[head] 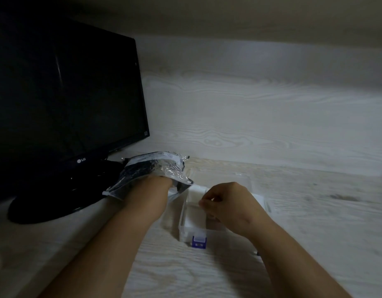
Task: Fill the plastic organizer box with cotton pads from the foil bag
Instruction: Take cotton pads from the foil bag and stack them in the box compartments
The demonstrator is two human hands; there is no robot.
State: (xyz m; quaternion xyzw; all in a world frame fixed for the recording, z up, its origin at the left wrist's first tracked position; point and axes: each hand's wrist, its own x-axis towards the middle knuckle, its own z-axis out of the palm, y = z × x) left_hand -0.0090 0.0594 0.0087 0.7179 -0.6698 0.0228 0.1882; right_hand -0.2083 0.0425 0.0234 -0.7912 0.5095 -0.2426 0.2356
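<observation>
A crinkled foil bag [155, 168] lies on the desk in front of the monitor base. My left hand [162, 181] is pushed inside the bag's mouth up to the wrist, so its fingers are hidden. Just right of it stands a clear plastic organizer box [182, 222] with a blue latch [199, 241] on its near side. White cotton pads [196, 214] fill the box's left compartment. My right hand [226, 203] hovers over the box with curled fingers, and its fingertips touch the pads at the compartment's edge.
A black monitor [63, 100] on a round base [56, 198] stands at the left, close behind the bag. The box's clear lid [239, 179] lies open behind it. A pale wood-grain desk [314, 211] stretches to the right and toward me.
</observation>
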